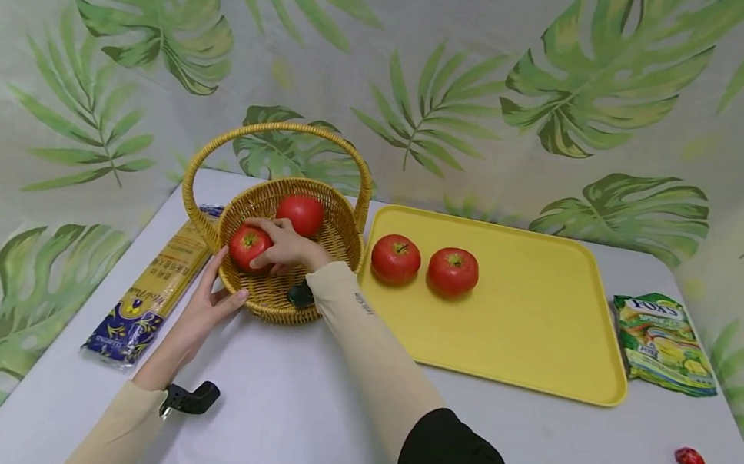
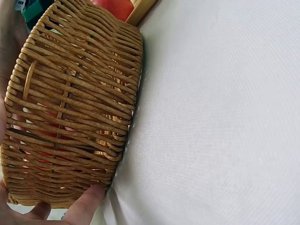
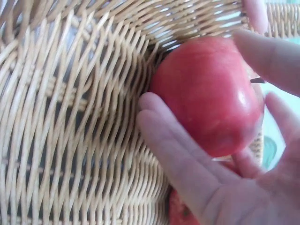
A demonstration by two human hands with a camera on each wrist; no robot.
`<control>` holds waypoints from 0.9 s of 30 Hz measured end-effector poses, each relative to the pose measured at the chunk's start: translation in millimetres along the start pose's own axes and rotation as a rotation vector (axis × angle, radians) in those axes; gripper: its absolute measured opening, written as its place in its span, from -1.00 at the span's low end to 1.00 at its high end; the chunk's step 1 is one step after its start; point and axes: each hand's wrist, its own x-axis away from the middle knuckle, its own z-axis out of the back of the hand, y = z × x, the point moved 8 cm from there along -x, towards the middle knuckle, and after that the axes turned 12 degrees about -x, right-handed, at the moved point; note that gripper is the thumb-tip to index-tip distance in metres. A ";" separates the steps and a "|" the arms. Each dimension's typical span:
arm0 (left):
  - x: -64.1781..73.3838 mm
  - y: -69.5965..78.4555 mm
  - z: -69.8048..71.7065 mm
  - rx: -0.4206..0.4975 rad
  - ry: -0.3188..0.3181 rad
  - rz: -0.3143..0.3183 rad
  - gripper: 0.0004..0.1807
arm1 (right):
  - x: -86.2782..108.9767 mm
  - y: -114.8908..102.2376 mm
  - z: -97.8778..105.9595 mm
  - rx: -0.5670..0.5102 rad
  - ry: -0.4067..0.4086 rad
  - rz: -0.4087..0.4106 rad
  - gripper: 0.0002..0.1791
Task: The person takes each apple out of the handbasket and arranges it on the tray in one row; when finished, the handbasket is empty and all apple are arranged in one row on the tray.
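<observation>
In the head view, a round wicker basket [image 1: 278, 313] with a tall hoop handle stands at the left of the table. My left hand [image 1: 201, 315] holds its outer wall at the front left, thumb at the front and fingers round the side. Inside the basket, my right hand [image 1: 287, 245] grips a red apple [image 1: 250, 246], thumb on one side and fingers on the other. In the right wrist view this apple [image 3: 206, 96] lies close against the woven wall. A second apple [image 1: 300, 214] sits behind it in the basket.
Right of the basket lies a yellow tray [image 1: 529, 313] bearing two apples [image 1: 396, 259]. A pasta packet [image 1: 144, 297] is left of the basket. A green FOX'S candy bag [image 1: 665, 344] lies beyond the tray, with a red lollipop [image 1: 690, 461] near the right edge.
</observation>
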 end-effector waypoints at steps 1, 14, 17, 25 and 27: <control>0.2 0.0 -0.2 0.001 0.000 0.000 -0.10 | 0.4 0.3 -1.0 -0.012 -0.004 -0.009 -0.19; 1.0 0.0 -1.1 -0.008 0.001 -0.011 -0.10 | -0.1 -2.3 -1.2 0.079 -0.007 0.055 -0.23; 0.9 -0.1 -1.3 -0.009 0.000 -0.014 -0.10 | -0.2 -1.9 0.0 0.117 0.008 0.053 -0.29; 1.8 0.5 -1.0 -0.014 0.001 -0.017 -0.11 | 9.4 -10.0 3.5 0.103 -0.030 0.069 -0.38; 2.2 0.3 -0.6 -0.018 0.001 -0.017 -0.11 | 11.8 -12.1 6.6 0.089 -0.054 0.097 -0.39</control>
